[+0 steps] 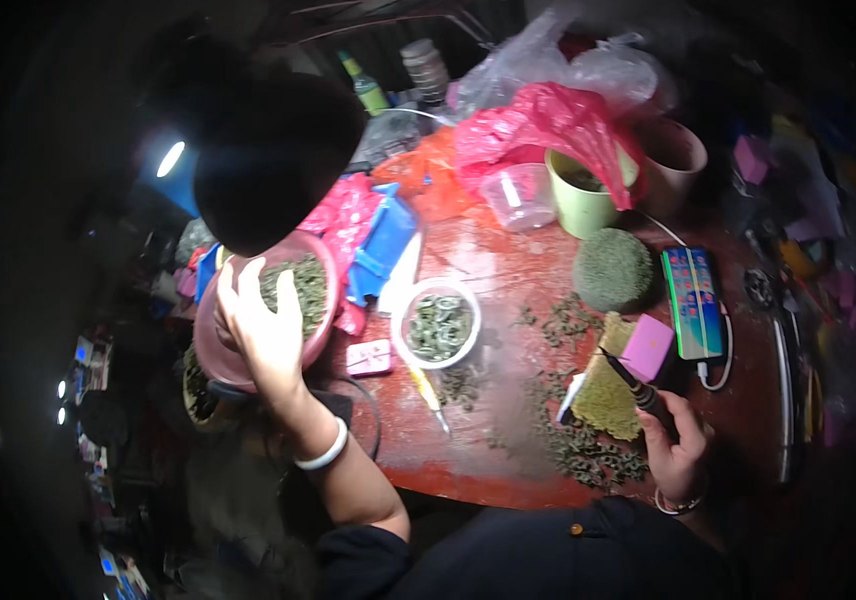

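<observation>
My right hand [676, 445] is curled closed on a slim, dark-handled tool [645, 396], its thin tip over the yellow-green, shaggy rectangular mat [603, 400] beside a pink rectangular block [648, 348]. Loose, curled dark-green pieces [598, 460] lie on the red, worn worktop [508, 290] just below the mat. My left hand [266, 325], fingers spread apart, is at the round pink plastic basin [218, 345], well apart from the tool.

I'd judge a careless push on the basin could tip it and spill its load; what it stands on is too dark for me to tell. A sweep of my right wrist could scatter the loose pieces off the near edge.

The basin holds curled green pieces like the loose ones. The round white plastic tub [398, 325], midway between my hands, holds more. Further back, the pale-green pot [583, 215] has something dark inside, with a clear plastic box [518, 200] just beside it.
</observation>
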A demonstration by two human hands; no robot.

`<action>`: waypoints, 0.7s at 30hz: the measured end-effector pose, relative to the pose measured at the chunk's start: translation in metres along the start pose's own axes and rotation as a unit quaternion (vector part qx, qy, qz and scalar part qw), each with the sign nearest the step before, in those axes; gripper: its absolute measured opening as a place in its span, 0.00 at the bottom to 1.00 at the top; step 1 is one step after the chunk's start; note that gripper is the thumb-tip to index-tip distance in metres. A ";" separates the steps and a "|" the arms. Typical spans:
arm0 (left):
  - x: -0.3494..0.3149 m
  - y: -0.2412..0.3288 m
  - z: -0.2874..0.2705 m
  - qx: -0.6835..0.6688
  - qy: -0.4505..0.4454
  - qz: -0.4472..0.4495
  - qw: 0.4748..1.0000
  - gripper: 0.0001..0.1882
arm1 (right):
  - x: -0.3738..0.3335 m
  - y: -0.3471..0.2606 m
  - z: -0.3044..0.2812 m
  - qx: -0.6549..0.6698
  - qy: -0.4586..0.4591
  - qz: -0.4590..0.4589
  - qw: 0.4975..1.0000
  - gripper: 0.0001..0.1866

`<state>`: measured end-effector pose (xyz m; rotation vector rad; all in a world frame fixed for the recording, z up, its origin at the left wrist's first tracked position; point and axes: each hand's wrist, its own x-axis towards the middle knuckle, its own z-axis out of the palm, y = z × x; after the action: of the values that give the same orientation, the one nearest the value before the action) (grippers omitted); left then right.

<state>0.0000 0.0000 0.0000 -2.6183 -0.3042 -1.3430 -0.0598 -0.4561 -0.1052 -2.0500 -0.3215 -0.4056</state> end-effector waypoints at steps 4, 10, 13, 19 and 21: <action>-0.024 0.076 -0.022 -0.286 0.003 -0.116 0.951 0.08 | 0.001 -0.004 0.005 0.001 0.028 -0.001 1.000 0.12; -0.076 0.197 0.002 -0.468 -0.238 0.127 0.841 0.17 | 0.001 0.002 0.000 0.018 0.028 0.019 0.999 0.12; -0.087 0.218 0.030 -0.423 -0.313 0.177 0.832 0.21 | 0.002 -0.001 0.001 0.024 0.035 0.009 0.999 0.12; -0.099 0.234 0.039 -0.413 -0.320 0.221 0.824 0.19 | 0.000 -0.002 -0.006 0.026 0.002 -0.003 1.000 0.19; -0.100 0.234 0.033 -0.420 -0.314 0.224 0.821 0.19 | 0.004 -0.002 -0.004 0.033 -0.026 -0.024 0.999 0.26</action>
<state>0.0304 -0.2262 -0.1163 -3.4243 1.0153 -0.4317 -0.0573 -0.4587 -0.0999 -1.9929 -0.4121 -0.3671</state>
